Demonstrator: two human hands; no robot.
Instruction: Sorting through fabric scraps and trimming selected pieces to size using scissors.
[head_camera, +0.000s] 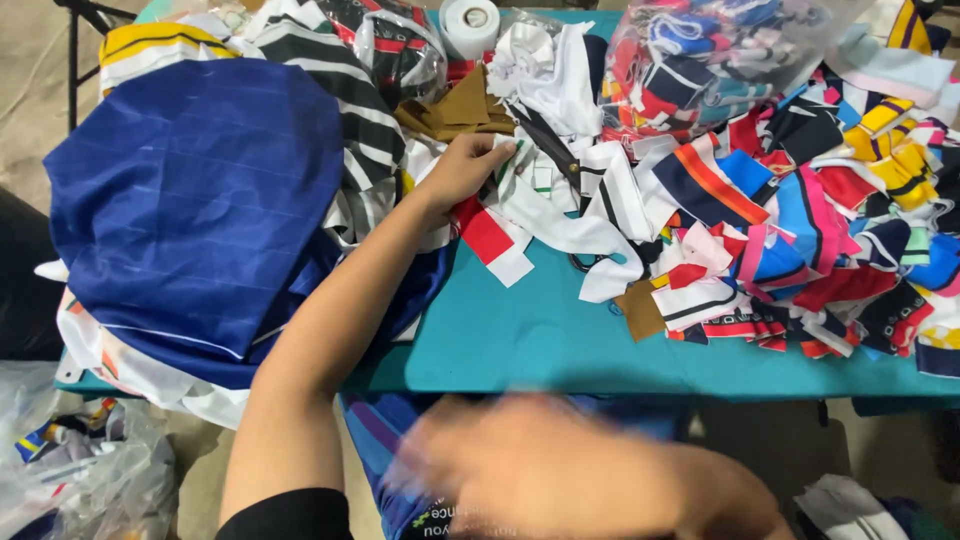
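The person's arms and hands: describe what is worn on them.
Both hands are bare: no gloves, rings or watch show. The left hand ends a forearm bare up to a short black sleeve at the upper arm. The right hand is motion-blurred, so finer detail cannot be told.

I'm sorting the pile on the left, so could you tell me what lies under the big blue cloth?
Under the blue cloth, white fabric with orange marks sticks out at its lower edge and black-and-white striped fabric at its upper right. Whatever lies beneath its middle is covered.

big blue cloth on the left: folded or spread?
Spread: the blue cloth drapes wide over the pile at the table edge.
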